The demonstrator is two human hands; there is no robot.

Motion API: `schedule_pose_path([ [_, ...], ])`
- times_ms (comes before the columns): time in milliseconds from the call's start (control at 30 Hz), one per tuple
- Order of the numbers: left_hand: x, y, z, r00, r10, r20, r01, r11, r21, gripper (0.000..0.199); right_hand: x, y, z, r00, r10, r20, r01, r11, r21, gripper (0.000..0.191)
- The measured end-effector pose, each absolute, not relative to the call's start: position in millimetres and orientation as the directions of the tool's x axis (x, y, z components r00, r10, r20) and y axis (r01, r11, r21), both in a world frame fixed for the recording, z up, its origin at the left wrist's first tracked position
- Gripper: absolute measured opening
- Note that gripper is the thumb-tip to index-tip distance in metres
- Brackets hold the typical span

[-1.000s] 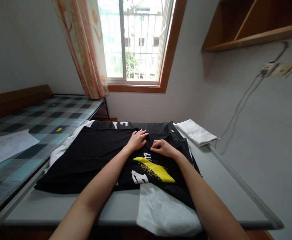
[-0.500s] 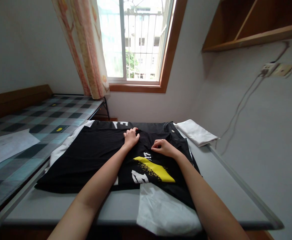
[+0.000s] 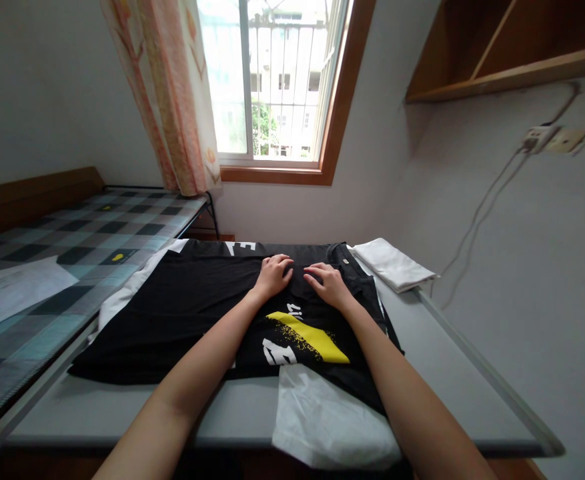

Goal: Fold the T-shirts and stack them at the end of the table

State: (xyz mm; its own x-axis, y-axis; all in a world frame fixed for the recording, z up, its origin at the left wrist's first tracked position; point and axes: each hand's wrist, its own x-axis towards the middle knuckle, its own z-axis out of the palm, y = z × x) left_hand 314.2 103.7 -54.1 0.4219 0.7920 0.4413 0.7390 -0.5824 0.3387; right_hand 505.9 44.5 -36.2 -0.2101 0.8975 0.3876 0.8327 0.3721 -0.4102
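A black shirt [image 3: 172,313] with a yellow stripe and white lettering lies spread on a grey table [image 3: 242,413]. One white sleeve [image 3: 332,420] hangs toward the near edge. My left hand [image 3: 274,275] rests on the shirt's far middle part, its fingers curved and apart. Just right of it, my right hand [image 3: 328,281] touches the same cloth below the collar, fingers also bent and apart. A small gap separates the two hands. Neither hand shows anything gripped.
A folded white cloth [image 3: 395,265] lies at the table's far right corner. On the left stands a bed with a checked cover [image 3: 137,227] and a paper sheet [image 3: 19,290] on it. A window, a curtain [image 3: 177,100] and a wall shelf [image 3: 512,73] are beyond.
My left hand has moved right along the cloth. My right hand has shifted slightly up and its fingers have spread. The hands are closer together.
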Motion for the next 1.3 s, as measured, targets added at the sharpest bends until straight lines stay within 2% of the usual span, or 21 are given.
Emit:
schedule_pose_path([
  [67,318,103,-57,0.537,0.762,0.363,0.714,-0.639,0.286,0.042,504,49,-43,-0.192,0.916,0.352,0.9,0.307,-0.31,0.048],
  [167,319,103,-59,0.608,0.756,0.241,0.72,-0.654,0.234,0.054,502,55,-52,-0.214,0.962,0.172,0.951,0.245,-0.19,0.062],
  [267,318,102,-60,0.601,0.777,0.184,0.75,-0.629,0.204,0.061,503,58,-56,-0.189,0.982,0.03,0.973,0.191,-0.13,0.07],
  [400,318,102,-60,0.53,0.832,0.165,0.81,-0.554,0.192,0.07,512,60,-53,-0.064,0.996,-0.06,0.992,0.057,-0.11,0.073],
  [533,316,106,-62,0.444,0.876,0.186,0.852,-0.478,0.215,0.076,521,62,-51,0.053,0.996,-0.073,0.993,-0.06,-0.1,0.073],
  [700,301,117,-62,0.337,0.929,0.151,0.896,-0.366,0.252,0.076,524,62,-53,0.08,0.995,-0.06,0.991,-0.086,-0.102,0.074],
  [933,219,146,-56,0.346,0.935,0.08,0.921,-0.355,0.159,0.067,522,61,-53,0.081,0.995,-0.049,0.991,-0.086,-0.104,0.072],
  [1133,110,165,-45,0.227,0.974,-0.021,0.971,-0.225,0.076,0.061,524,63,-56,0.078,0.997,-0.027,0.989,-0.081,-0.121,0.071],
  [1300,51,170,-39,0.169,0.984,0.048,0.985,-0.17,0.037,0.051,522,63,-58,0.075,0.997,0.003,0.99,-0.074,-0.124,0.07],
])
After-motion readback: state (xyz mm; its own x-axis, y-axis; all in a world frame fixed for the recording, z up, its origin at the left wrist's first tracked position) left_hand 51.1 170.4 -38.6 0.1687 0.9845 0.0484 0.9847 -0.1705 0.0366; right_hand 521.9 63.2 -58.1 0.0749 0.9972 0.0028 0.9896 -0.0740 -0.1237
